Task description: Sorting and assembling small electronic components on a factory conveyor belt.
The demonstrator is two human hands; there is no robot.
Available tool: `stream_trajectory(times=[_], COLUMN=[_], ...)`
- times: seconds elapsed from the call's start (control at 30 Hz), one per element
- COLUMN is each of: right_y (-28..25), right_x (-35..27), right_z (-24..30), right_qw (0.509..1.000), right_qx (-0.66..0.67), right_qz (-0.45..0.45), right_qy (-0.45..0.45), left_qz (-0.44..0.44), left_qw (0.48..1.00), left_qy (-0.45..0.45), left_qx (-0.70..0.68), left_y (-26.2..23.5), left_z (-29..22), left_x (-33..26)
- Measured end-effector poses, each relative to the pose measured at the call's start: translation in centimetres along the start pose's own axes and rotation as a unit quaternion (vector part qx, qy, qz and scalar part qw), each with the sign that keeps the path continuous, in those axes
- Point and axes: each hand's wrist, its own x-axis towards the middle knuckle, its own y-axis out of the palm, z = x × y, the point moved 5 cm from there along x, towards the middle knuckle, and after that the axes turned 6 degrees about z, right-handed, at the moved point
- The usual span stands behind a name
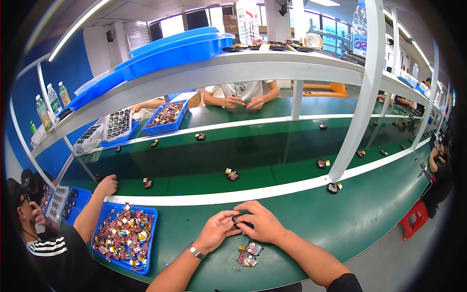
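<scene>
Over the green work surface my left hand, with a metal watch on its wrist, and my right hand meet. Between their fingertips they pinch a small dark part, mostly covered by the fingers, so its exact kind does not show. Just below my hands lie two small electronic assemblies, dark-cased with reddish boards and yellow and white pieces. To the left of my left forearm stands a blue tray heaped with many loose reddish circuit boards that carry yellow and white pieces.
Beyond a white rail runs a dark green conveyor belt with several assemblies spread along it. A white post rises at the right, under a shelf holding blue trays. A co-worker sits close at left, another person opposite.
</scene>
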Motion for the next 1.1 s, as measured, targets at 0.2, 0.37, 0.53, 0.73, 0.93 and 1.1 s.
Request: stream_trajectory(times=[0.2, 0.37, 0.53, 0.73, 0.93, 1.1], right_y=[0.1, 0.4, 1.2, 1.4, 1.0, 1.2], right_x=[0.0, -0.2, -0.3, -0.1, -0.1, -0.3], right_z=[0.0, -0.4, -1.1, -0.8, -0.3, -0.6], right_qw=[1.000, 0.999, 0.995, 0.997, 0.995, 0.995], right_qx=[0.006, 0.023, 0.076, 0.072, 0.068, 0.076], right_qz=[-0.005, -0.011, -0.006, -0.020, -0.036, -0.047], right_qy=[-0.003, 0.020, 0.068, 0.029, 0.057, 0.052], left_qz=[0.004, 0.004, 0.002, -0.013, 0.001, 0.007], left_qw=[1.000, 1.000, 1.000, 0.999, 0.998, 0.998], left_qy=[0.002, -0.001, 0.007, 0.035, 0.044, 0.045], left_qx=[-0.017, -0.016, -0.027, -0.011, -0.034, -0.046], left_y=[0.0, -0.1, -0.4, -0.8, -0.9, -0.9], left_z=[-0.1, -0.1, 0.0, 0.3, 0.1, 0.3], left_x=[0.0, 0.0, -0.1, 0.0, 0.0, 0.0])
